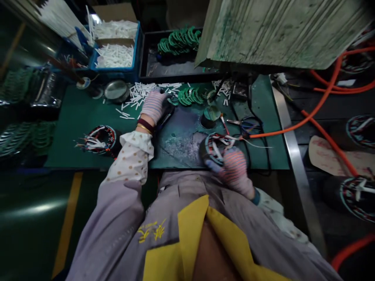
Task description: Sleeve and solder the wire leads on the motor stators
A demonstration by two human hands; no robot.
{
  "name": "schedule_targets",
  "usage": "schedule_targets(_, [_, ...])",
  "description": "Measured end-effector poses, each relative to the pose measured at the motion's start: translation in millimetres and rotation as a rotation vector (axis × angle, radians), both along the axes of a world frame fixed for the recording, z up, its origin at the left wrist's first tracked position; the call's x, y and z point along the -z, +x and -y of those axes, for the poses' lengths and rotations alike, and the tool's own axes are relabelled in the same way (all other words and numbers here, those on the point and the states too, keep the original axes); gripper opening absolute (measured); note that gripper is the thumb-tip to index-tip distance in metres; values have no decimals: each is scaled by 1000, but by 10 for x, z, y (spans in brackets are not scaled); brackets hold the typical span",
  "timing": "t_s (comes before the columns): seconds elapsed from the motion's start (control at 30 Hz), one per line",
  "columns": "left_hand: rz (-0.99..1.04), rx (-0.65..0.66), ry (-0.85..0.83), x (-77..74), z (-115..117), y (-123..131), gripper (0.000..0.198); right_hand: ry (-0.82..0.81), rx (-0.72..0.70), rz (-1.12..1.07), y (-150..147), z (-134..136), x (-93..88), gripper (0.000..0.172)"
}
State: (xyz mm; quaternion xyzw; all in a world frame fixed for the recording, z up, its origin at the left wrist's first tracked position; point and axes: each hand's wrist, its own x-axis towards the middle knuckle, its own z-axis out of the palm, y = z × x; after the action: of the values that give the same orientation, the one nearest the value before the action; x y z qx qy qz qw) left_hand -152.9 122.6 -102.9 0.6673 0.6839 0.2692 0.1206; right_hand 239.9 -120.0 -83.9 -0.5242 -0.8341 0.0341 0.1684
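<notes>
Yellow-collared smock (187,238) leans over the bench. Hands well apart. Right hand (236,169), striped glove, clamps a wired stator coil (215,149) at the near edge of the green mat (73,148). Left hand (154,106) rests on a dark handled tool (165,117), beside loose white insulating sleeves (140,93); second stator (101,139) sits further left.

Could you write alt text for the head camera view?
A person's striped-gloved right hand holds a wire-wound motor stator on a green workbench, while the left hand rests on a dark tool beside scattered white plastic pieces. A second stator sits nearby.
</notes>
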Motion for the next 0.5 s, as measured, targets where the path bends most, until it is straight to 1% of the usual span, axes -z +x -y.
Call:
schedule_targets(0.07, [-17,67,10,41,-86,43,39,-96,-126,139,-224,-9,36,30])
schedule_targets(0.1, [-26,81,27,37,-81,72,36,-132,-191,156,-252,-20,23,21])
schedule_targets(0.13, [-32,87,50,17,-45,119,32,-154,-265,129,-217,-33,-6,21])
schedule_targets(0.2, [-64,137,111,-62,107,294,25,-126,-413,-34,5,-47,-97,33])
schedule_targets(0.23, [-86,201,140,-114,209,421,21,-86,-469,-146,160,-41,-150,34])
schedule_targets(0.27, [-144,327,177,-169,316,566,20,-39,-489,-250,318,-26,-206,34])
schedule_targets(0.3, [-199,463,201,-225,415,719,23,10,-462,-322,466,-2,-261,32])
schedule_targets(0.33, [-234,577,197,-279,494,868,28,62,-400,-357,591,27,-312,29])
schedule_targets(0.37, [-262,653,188,-331,544,1001,33,111,-323,-358,690,55,-358,24])
schedule_targets(0.43, [-285,742,148,-432,550,1187,39,200,-171,-324,811,93,-421,19])
schedule_targets(0.5, [-307,805,87,-551,482,1254,43,269,-89,-324,856,62,-420,18])
